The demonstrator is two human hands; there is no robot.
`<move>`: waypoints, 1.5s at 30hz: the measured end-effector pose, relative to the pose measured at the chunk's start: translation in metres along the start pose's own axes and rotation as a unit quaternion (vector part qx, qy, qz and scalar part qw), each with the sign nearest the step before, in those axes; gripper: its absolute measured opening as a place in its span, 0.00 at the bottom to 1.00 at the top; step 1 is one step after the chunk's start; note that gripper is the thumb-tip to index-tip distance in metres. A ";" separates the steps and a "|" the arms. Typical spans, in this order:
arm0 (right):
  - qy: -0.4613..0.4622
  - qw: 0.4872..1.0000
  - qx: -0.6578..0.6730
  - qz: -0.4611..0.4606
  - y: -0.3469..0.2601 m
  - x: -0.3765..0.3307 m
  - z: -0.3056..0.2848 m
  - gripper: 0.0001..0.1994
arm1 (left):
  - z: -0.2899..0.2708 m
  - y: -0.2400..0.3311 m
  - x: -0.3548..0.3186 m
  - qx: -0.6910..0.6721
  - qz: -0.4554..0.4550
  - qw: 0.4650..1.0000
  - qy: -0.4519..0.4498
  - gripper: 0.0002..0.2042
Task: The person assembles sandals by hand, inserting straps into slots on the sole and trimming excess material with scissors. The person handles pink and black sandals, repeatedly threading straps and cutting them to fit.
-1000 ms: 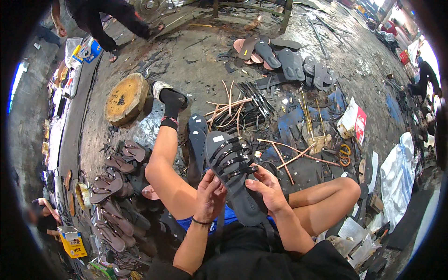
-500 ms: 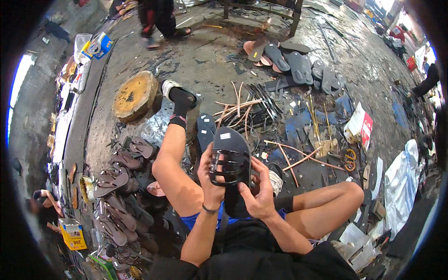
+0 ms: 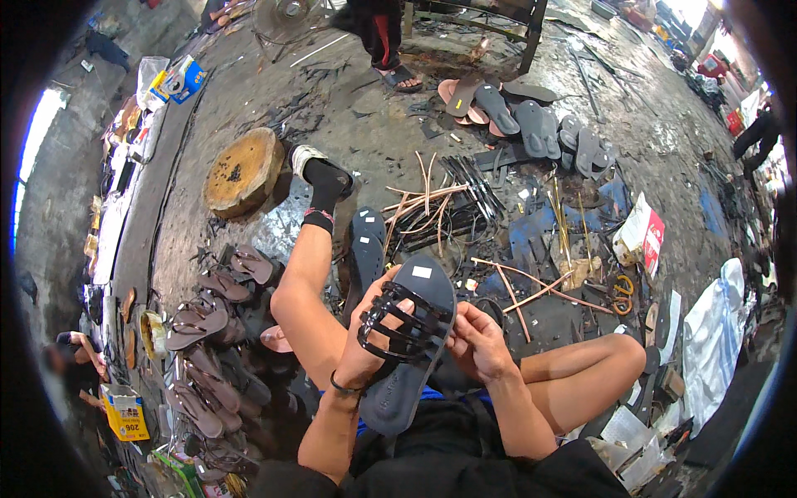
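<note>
A black sandal (image 3: 408, 390) with several glossy straps across its front is tilted over my lap, its footbed showing and a white sticker near the toe. My left hand (image 3: 363, 336) grips it from the left, the fingers under and through the straps. At the opposite edge of the sole, my right hand (image 3: 481, 344) has its thumb and fingers closed in a pinch at the strap ends; the exact spot between the fingertips is partly hidden. Another dark sole (image 3: 366, 236) with white stickers lies just beyond my left hand, beside my leg.
Brown sandals (image 3: 198, 328) are heaped at the left, near a round wooden block (image 3: 243, 173). Ahead lie thin strips (image 3: 427, 199), orange-handled scissors (image 3: 623, 295) and a row of grey sandals (image 3: 538, 129). A white sack (image 3: 716, 340) is at the right. A person's foot (image 3: 400, 79) stands far ahead.
The sandal has tilted and turned, so its footbed and heel now show. My right hand has shifted slightly right to the sole's edge, in a pinch. The other person has stepped right.
</note>
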State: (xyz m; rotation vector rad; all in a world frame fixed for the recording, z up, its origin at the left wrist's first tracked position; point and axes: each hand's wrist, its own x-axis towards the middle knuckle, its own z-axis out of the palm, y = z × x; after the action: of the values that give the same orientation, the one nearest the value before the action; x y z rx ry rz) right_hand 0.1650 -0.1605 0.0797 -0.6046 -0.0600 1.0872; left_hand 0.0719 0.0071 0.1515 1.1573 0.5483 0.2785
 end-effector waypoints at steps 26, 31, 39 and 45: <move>-0.020 0.998 0.054 0.017 0.008 0.005 -0.024 0.22 | 0.005 -0.014 0.015 0.044 0.050 0.998 0.006 0.29; 0.078 0.996 0.025 0.036 -0.002 0.003 0.014 0.26 | -0.006 -0.042 0.029 0.108 0.126 0.983 0.080 0.32; 0.154 0.753 -0.562 -0.306 0.002 -0.002 0.048 0.25 | 0.023 -0.049 0.021 -0.002 0.179 0.966 0.187 0.33; 0.089 0.493 -0.672 -0.546 0.003 -0.002 0.050 0.23 | -0.010 -0.089 -0.005 0.082 0.195 0.966 0.146 0.15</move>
State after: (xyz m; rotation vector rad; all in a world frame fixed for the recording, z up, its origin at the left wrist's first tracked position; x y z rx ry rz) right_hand 0.1448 -0.1392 0.1207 -1.7361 -1.0644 -0.5754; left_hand 0.0563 -0.0220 0.0680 1.3934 0.6065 0.7649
